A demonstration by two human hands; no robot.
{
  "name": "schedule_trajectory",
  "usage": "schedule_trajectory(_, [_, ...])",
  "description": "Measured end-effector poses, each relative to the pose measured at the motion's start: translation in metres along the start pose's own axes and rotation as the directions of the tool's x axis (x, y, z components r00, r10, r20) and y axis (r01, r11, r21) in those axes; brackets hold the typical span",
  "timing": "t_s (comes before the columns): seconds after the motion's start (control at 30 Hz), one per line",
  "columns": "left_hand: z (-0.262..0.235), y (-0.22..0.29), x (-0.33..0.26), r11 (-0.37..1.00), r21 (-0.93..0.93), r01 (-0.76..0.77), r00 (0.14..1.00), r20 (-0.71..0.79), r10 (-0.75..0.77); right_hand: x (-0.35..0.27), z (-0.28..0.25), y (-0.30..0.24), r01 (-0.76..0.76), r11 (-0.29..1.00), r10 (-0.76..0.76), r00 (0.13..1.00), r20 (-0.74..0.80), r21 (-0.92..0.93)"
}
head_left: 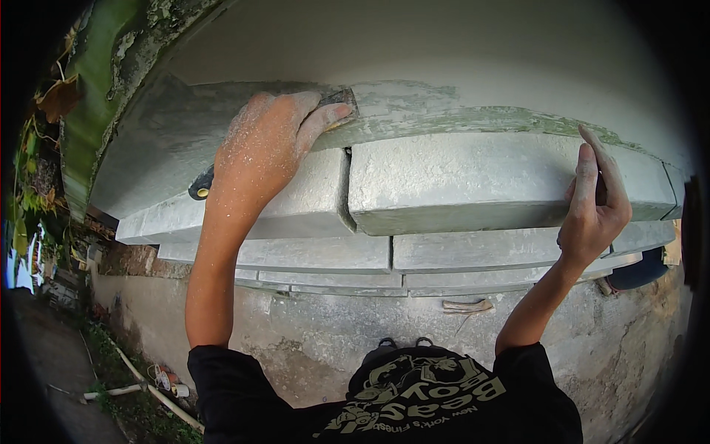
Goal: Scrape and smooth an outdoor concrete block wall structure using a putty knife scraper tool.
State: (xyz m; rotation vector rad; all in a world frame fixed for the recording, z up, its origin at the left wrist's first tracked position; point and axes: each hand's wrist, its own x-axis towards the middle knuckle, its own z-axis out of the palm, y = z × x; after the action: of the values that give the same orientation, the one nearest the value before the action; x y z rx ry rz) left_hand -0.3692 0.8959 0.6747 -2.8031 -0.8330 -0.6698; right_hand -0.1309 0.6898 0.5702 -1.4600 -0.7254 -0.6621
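Note:
My left hand (pixel 262 144) is closed on a scraper, pressing it against the pale wall (pixel 444 48) just above the step. Its dark, flat blade (pixel 343 98) shows under my fingertips, and a black handle end (pixel 200 183) with a yellow-rimmed hole sticks out beside my wrist; my hand hides the part between. White dust covers the back of this hand. My right hand (pixel 597 192) is empty, its fingers stretched upward at the front edge of the top step (pixel 458 174). Whether its fingertips touch the wall, I cannot tell. A patchy green-grey band (pixel 503 118) runs along the wall's foot.
Grey concrete steps (pixel 318 255) with dark joints descend toward my feet. A piece of wood (pixel 467 306) lies on the concrete ground (pixel 333 318). A mossy green post (pixel 96 96) and plants border the left. At the far right is a dark rounded object (pixel 640 270).

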Motion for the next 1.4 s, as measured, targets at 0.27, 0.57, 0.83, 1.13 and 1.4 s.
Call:
schedule_trajectory(0.27, [0.004,0.011,0.002,0.993,0.086,0.076,0.997,-0.008,-0.076,-0.001,0.004,-0.003,0.017,1.0,-0.017,1.0,-0.009,-0.013])
schedule_trajectory(0.57, [-0.001,0.012,0.0,0.992,0.08,0.095,0.995,0.037,-0.098,-0.003,0.011,-0.001,0.017,1.0,-0.017,1.0,-0.015,-0.013])
schedule_trajectory(0.83, [0.009,0.008,-0.003,0.994,0.063,0.086,0.996,0.02,-0.087,-0.002,0.005,0.001,-0.012,0.999,0.01,0.999,-0.034,-0.041])
schedule_trajectory(1.13, [0.006,0.029,0.006,0.996,0.035,0.081,0.996,0.025,-0.082,0.0,0.003,-0.003,-0.026,1.0,0.026,1.0,0.004,-0.004])
schedule_trajectory(1.4, [-0.008,-0.003,-0.011,0.991,0.036,0.13,0.991,-0.044,-0.129,0.001,0.005,0.002,0.035,0.999,-0.035,0.999,0.004,-0.006])
